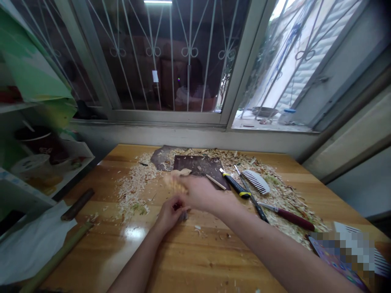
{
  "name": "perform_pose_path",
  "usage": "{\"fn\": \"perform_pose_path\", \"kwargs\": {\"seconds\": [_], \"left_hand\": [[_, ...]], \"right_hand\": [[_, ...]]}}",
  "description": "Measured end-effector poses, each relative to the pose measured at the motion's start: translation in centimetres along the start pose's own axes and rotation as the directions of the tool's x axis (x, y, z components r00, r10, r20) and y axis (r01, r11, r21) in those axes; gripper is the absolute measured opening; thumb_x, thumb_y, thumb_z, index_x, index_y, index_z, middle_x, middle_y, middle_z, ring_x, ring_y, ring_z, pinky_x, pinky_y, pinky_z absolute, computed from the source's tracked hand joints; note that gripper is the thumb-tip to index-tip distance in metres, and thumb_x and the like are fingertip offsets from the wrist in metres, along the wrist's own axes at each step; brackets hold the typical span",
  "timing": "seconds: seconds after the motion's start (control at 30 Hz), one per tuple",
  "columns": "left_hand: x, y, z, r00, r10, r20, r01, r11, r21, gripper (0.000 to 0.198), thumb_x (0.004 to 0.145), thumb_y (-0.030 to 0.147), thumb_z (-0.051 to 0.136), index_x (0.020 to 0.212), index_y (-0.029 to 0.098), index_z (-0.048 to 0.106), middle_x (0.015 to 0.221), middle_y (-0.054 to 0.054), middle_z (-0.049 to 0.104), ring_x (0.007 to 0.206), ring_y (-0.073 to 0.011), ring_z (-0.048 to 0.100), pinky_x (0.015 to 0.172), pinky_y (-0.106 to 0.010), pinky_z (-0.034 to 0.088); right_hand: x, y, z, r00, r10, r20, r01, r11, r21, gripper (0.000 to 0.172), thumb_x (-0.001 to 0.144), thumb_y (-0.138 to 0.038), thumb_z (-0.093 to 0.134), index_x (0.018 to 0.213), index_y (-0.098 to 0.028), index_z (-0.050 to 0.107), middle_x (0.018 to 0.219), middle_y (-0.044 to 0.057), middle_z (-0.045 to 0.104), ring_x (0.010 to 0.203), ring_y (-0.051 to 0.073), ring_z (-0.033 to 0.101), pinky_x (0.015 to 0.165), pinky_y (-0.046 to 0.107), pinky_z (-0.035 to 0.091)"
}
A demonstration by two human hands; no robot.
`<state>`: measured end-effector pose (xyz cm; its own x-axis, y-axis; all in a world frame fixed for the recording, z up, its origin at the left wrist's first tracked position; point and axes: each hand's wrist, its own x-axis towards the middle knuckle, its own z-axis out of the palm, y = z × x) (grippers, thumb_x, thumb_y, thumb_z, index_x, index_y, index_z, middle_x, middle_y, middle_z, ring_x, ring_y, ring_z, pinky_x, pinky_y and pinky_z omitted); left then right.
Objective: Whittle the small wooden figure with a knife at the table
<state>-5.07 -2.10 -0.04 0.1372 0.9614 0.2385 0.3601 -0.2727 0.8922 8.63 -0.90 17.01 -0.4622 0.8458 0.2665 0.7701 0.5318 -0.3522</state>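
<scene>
My right hand [198, 192] reaches across from the right, smeared by motion, with its fingers closed on a pale wooden comb [174, 184]. The comb is blurred, but tooth-like stripes show along it. Just below, my left hand [170, 212] is closed in a pinch beside the right wrist. A small grey scrap [183, 216] shows under its fingertips; its kind is unclear. Behind the comb lies a thin pale piece of wood [185, 172]. Right of my hand, a short pencil-like stick [216, 182] rests on a dark mat [200, 162].
A black-and-yellow cutter knife [236, 185], a long file-like tool [258, 207], a red-handled tool [295, 219] and a white comb [255, 181] lie right among wood shavings [131, 191]. Left are a dark stick [77, 204], a greenish stick [58, 256] and white paper [36, 244].
</scene>
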Motion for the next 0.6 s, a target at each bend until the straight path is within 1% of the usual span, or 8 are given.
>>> {"fn": "perform_pose_path", "kwargs": {"seconds": [0.07, 0.1, 0.23, 0.27, 0.43, 0.47, 0.53, 0.6], "left_hand": [[-0.01, 0.13, -0.01, 1.0, 0.001, 0.006, -0.001, 1.0, 0.008, 0.023, 0.071, 0.037, 0.061, 0.067, 0.016, 0.054, 0.06, 0.002, 0.052, 0.057, -0.0114, 0.046, 0.054, -0.022, 0.035], [-0.02, 0.16, -0.01, 1.0, -0.001, 0.009, 0.001, 1.0, 0.014, 0.023, 0.072, 0.037, 0.061, 0.066, 0.016, 0.053, 0.06, 0.002, 0.052, 0.057, -0.0115, 0.046, 0.054, -0.022, 0.034], [-0.01, -0.06, 0.09, 1.0, -0.02, 0.021, 0.02, 1.0, -0.003, 0.025, 0.071, 0.038, 0.061, 0.063, 0.017, 0.052, 0.059, 0.002, 0.05, 0.057, -0.0118, 0.046, 0.054, -0.022, 0.034], [-0.01, -0.18, 0.13, 0.999, -0.028, 0.019, 0.028, 1.0, -0.014, 0.024, 0.07, 0.038, 0.062, 0.064, 0.017, 0.053, 0.06, 0.002, 0.051, 0.058, -0.0122, 0.046, 0.055, -0.022, 0.035], [0.05, -0.7, 0.36, 0.999, -0.052, 0.002, 0.052, 0.999, -0.015, 0.02, 0.07, 0.035, 0.062, 0.073, 0.016, 0.057, 0.067, 0.0, 0.056, 0.063, -0.0138, 0.049, 0.058, -0.023, 0.037], [0.07, -0.7, 0.37, 0.999, -0.046, 0.007, 0.046, 0.999, -0.011, 0.02, 0.071, 0.035, 0.062, 0.071, 0.016, 0.056, 0.065, 0.0, 0.054, 0.062, -0.0132, 0.048, 0.057, -0.023, 0.036], [0.13, -0.61, 0.34, 0.999, -0.035, 0.01, 0.035, 0.999, -0.012, 0.021, 0.07, 0.035, 0.062, 0.066, 0.016, 0.053, 0.061, 0.002, 0.051, 0.059, -0.0119, 0.045, 0.055, -0.022, 0.035], [0.2, -0.48, 0.27, 0.999, -0.053, 0.004, 0.053, 0.998, -0.043, 0.023, 0.067, 0.033, 0.065, 0.061, 0.016, 0.051, 0.059, 0.003, 0.049, 0.058, -0.0115, 0.044, 0.055, -0.021, 0.034]], "right_hand": [[0.03, 0.04, 0.21, 0.988, 0.018, 0.154, -0.011, 0.999, -0.05, 0.051, 0.078, -0.043, 0.053, 0.126, -0.025, 0.048, 0.103, 0.009, 0.066, 0.09, 0.026, 0.061, 0.078, 0.036, 0.045], [0.06, 0.02, 0.13, 0.989, 0.025, 0.146, -0.019, 0.999, -0.043, 0.051, 0.078, -0.044, 0.052, 0.125, -0.025, 0.049, 0.102, 0.009, 0.066, 0.09, 0.025, 0.061, 0.078, 0.036, 0.045], [-0.08, -0.38, -0.28, 0.987, -0.003, -0.159, 0.018, 0.996, 0.091, 0.048, 0.088, -0.043, 0.038, 0.133, -0.027, 0.037, 0.115, 0.005, 0.06, 0.102, 0.018, 0.056, 0.086, 0.029, 0.041], [-0.18, -0.49, -0.16, 0.986, -0.008, -0.167, 0.023, 0.996, 0.089, 0.047, 0.088, -0.042, 0.037, 0.133, -0.026, 0.037, 0.114, 0.005, 0.061, 0.101, 0.018, 0.057, 0.086, 0.029, 0.042], [-0.37, -0.56, 0.68, 0.986, 0.046, 0.158, -0.035, 0.997, -0.067, 0.048, 0.078, -0.04, 0.053, 0.124, -0.027, 0.05, 0.101, 0.007, 0.067, 0.09, 0.025, 0.063, 0.076, 0.035, 0.046], [-0.32, -0.56, 0.59, 0.991, 0.051, 0.127, -0.047, 0.998, -0.042, 0.047, 0.078, -0.041, 0.052, 0.124, -0.027, 0.05, 0.104, 0.007, 0.067, 0.091, 0.024, 0.062, 0.076, 0.034, 0.046], [-0.27, -0.61, 0.27, 0.996, 0.061, -0.065, -0.057, 0.996, 0.064, 0.049, 0.083, -0.041, 0.046, 0.129, -0.028, 0.043, 0.113, 0.005, 0.062, 0.097, 0.021, 0.06, 0.08, 0.031, 0.045], [-0.32, -0.66, 0.19, 0.968, 0.079, -0.239, -0.045, 0.989, 0.141, 0.051, 0.086, -0.041, 0.041, 0.135, -0.027, 0.034, 0.121, 0.004, 0.057, 0.103, 0.018, 0.057, 0.084, 0.028, 0.044]]}}
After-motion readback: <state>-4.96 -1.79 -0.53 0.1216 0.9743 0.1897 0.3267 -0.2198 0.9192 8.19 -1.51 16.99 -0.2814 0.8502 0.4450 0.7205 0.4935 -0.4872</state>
